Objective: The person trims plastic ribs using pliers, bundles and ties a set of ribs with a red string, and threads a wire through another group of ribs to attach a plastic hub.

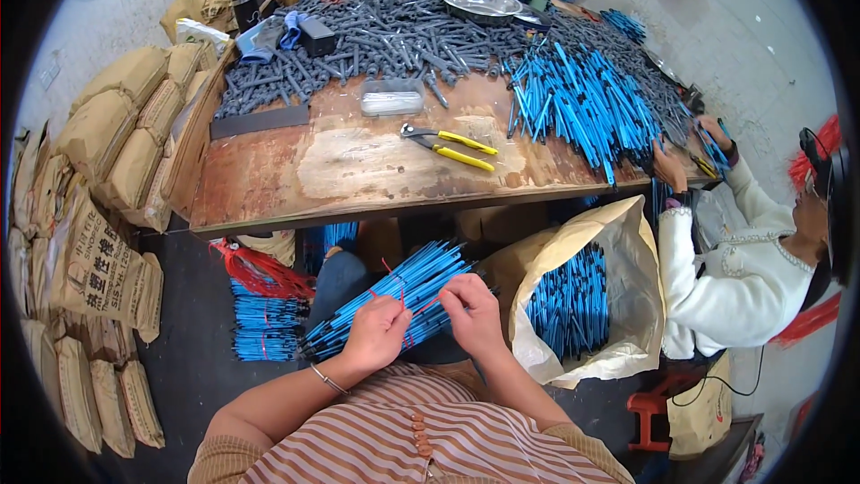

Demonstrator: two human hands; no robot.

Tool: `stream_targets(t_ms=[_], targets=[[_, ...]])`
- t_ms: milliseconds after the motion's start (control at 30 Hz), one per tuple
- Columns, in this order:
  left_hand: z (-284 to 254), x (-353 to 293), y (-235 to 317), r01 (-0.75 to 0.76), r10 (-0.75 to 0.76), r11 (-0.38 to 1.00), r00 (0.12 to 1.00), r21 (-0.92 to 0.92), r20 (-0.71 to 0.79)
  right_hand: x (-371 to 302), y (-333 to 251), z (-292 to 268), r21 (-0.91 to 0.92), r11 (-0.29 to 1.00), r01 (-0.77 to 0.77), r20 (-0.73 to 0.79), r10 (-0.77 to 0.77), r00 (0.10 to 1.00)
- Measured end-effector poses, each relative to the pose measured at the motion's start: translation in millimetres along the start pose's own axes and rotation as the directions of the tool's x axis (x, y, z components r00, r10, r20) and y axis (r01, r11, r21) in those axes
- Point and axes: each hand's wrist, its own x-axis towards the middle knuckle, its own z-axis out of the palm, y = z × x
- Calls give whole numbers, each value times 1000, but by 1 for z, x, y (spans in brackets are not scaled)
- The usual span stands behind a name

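Observation:
Across my lap lies a thick bundle of thin blue rods with black ends (421, 271), tilted up toward the right. A thin red tie (430, 306) runs over the bundle and stretches between my hands. My left hand (376, 333), with a metal bangle at its wrist, is closed in a pinch on the tie's left part. My right hand (473, 315) pinches at the tie's other side, fingers curled. The tie's path under the bundle is hidden.
Grey rods (385, 31) and loose blue rods (582, 108) heap the wooden table (251, 170), with yellow-handled pincers (452, 145). An open paper sack (640, 305) of blue rods stands right; tied bundles (267, 327) and red ties (264, 271) lie left. A co-worker (743, 278) sits right.

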Motion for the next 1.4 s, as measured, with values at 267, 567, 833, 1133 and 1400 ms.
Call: stream_targets(t_ms=[267, 567, 833, 1133, 1400], targets=[[-2, 3, -2, -72, 72, 997, 997, 2, 11, -42, 5, 18, 781, -65, -621, 612, 275, 741], [-20, 19, 1, -716, 615, 519, 693, 467, 377, -59, 9, 6, 587, 251, -770, 717, 280, 638], [-30, 37, -4, -778, 647, 478, 625, 407, 436, -76, 44, 11, 593, 366, -718, 644, 319, 695], [-50, 35, 31, -614, 156, 665, 670, 425, 725, -67, 46, 15, 601, 367, -710, 645, 301, 702], [-33, 46, 1, -718, 673, 654, 409, -237, 616, -68, 51, 17, 594, 399, -699, 634, 303, 712]])
